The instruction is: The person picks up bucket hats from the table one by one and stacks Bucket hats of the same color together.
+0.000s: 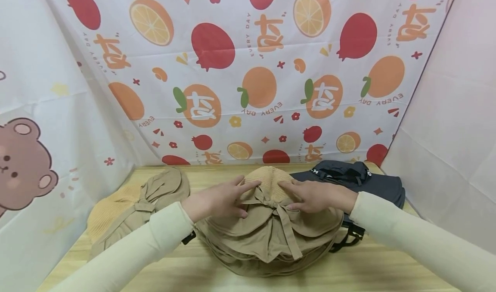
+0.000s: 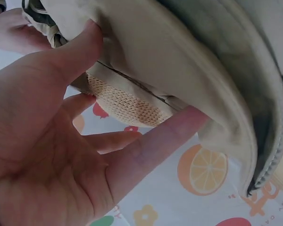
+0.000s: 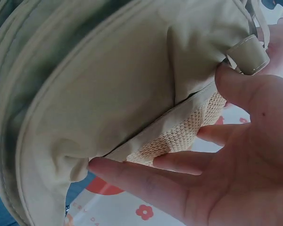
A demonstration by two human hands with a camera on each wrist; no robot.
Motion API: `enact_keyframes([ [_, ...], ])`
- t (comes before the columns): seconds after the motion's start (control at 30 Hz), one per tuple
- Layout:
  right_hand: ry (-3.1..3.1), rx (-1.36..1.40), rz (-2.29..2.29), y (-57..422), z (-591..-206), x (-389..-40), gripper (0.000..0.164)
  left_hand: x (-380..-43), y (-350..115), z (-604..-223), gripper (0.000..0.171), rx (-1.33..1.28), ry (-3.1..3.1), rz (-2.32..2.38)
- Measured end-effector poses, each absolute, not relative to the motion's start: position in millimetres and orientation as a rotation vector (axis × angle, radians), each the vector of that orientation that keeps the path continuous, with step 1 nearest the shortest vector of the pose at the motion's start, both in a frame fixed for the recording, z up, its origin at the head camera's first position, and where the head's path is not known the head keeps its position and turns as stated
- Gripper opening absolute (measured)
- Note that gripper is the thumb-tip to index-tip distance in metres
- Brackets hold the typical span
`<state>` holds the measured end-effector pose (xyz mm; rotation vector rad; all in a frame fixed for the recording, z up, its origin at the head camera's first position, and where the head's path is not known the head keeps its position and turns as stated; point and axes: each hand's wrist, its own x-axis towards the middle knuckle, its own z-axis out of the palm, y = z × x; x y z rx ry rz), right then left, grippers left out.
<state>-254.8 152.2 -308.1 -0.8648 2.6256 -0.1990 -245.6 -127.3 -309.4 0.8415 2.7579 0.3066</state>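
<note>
In the head view a khaki sun hat (image 1: pixel 267 236) with a woven straw crown (image 1: pixel 272 181) and a tied bow (image 1: pixel 274 205) lies in the middle, atop other stacked brims. My left hand (image 1: pixel 217 198) rests on its left side, fingers spread over crown and brim. On the other side my right hand (image 1: pixel 319 196) touches the crown and the brim near the bow. Both wrist views show straight, spread fingers, with the thumb on the brim fabric (image 2: pixel 155 52) and fingertips along the woven crown (image 3: pixel 172 139).
A second khaki hat with a straw crown (image 1: pixel 112 208) lies at the left on the wooden table (image 1: pixel 170 268). Behind my right hand is a dark navy hat (image 1: pixel 381 186), with a black strap buckle (image 1: pixel 354 231) near the stack. Fruit-printed cloth (image 1: pixel 232 89) hangs behind.
</note>
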Motion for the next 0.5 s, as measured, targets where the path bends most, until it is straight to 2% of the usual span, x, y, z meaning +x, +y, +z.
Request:
enact_keyframes([
  [0.27, 2.560, -0.901, -0.209, 151.7, -312.6, -260.9, 0.076, -245.0, -131.4, -318.0, 0.089, 0.889, 2.746, 0.304],
  [0.5, 2.426, -0.803, -0.188, 156.7, -310.0, -265.6, 0.116, -243.8, -134.1, -320.8, 0.089, 0.842, 2.731, 0.297],
])
